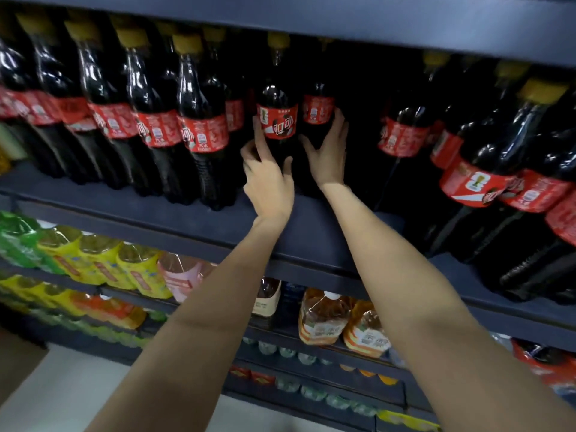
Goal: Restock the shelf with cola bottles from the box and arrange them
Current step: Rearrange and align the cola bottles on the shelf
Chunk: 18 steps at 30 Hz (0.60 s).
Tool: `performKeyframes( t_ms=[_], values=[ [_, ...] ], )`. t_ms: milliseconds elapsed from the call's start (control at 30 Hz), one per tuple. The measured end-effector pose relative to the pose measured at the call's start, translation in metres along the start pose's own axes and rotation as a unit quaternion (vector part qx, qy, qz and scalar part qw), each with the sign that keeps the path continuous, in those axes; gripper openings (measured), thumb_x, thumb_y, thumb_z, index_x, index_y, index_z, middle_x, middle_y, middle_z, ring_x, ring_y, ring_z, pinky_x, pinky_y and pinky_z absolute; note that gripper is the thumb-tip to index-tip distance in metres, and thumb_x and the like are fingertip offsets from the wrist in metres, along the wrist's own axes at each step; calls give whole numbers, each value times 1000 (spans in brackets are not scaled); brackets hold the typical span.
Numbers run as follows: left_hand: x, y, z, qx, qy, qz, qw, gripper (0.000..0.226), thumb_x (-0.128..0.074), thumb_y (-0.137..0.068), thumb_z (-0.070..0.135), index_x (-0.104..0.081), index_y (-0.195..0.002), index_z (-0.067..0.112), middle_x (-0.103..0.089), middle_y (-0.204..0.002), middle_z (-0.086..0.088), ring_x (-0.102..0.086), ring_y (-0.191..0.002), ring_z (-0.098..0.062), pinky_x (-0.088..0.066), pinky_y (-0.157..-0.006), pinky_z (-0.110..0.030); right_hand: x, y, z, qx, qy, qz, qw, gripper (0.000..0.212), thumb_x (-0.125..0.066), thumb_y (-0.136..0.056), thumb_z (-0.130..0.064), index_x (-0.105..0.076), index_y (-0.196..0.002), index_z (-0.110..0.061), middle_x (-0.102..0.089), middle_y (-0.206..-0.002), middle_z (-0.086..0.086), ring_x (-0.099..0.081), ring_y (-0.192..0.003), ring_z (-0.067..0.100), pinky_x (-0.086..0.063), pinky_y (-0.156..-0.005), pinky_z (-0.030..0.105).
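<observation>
Two dark cola bottles with red labels and yellow caps stand upright deep in a gap on the dark shelf point(311, 241). My left hand point(269, 179) grips the lower body of the left bottle point(277, 120), thumb on its right side and fingers round its left. My right hand point(330, 151) holds the right bottle point(318, 109), fingers up along its right side and thumb across its front. Rows of the same cola bottles fill the shelf to the left point(202, 129) and to the right point(402, 132). The box is out of view.
The shelf board above point(436, 26) hangs close over the bottle caps. Bare shelf lies in front of the two held bottles. Lower shelves carry yellow and green drink bottles point(103, 263) and orange-labelled packs point(324, 319). Pale floor shows at the bottom left.
</observation>
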State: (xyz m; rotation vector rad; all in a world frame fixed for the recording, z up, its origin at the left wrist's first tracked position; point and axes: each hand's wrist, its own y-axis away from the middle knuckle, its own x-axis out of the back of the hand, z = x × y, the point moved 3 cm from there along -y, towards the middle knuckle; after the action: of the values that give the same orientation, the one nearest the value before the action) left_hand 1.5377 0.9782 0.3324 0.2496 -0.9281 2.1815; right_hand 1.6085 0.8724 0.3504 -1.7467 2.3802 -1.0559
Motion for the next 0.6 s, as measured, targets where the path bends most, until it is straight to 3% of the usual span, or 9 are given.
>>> performKeyframes(
  t_ms=[133,267,433,600],
  values=[
    [-6,-1,-2,-19,-11,16,1000,81,-64,-89,27,-14,-152,24,-40,-136,-14,-56,-110,-35,-53,-72,-50,-10,-9,5,34,-15,-30,999,76,-62,-90,-19,-16,-149,-8,-29,-150,15,-37,-134,27,-32,-105,32],
    [-7,1,-7,-54,-31,12,998,81,-65,-88,23,-14,-151,30,-38,-140,-14,-58,-108,-36,-55,-70,-49,-7,-6,15,60,64,-34,996,83,-61,-90,-27,-5,-151,-16,-35,-149,14,-48,-126,32,-45,-97,45],
    [-10,7,-8,-78,-78,-28,993,98,-65,-80,4,-3,-152,27,-27,-148,-15,-50,-117,-36,-53,-71,-43,-9,6,26,96,122,-69,986,97,-65,-85,-10,5,-151,-25,-47,-137,22,-58,-112,36,-52,-88,48],
    [-15,-2,-11,-85,-83,-29,993,93,-65,-85,9,-5,-152,29,-26,-147,-15,-47,-121,-36,-53,-75,-46,-17,-8,26,112,157,-89,977,88,-58,-91,-10,1,-149,-39,-45,-135,25,-57,-110,41,-52,-85,49]
  ],
)
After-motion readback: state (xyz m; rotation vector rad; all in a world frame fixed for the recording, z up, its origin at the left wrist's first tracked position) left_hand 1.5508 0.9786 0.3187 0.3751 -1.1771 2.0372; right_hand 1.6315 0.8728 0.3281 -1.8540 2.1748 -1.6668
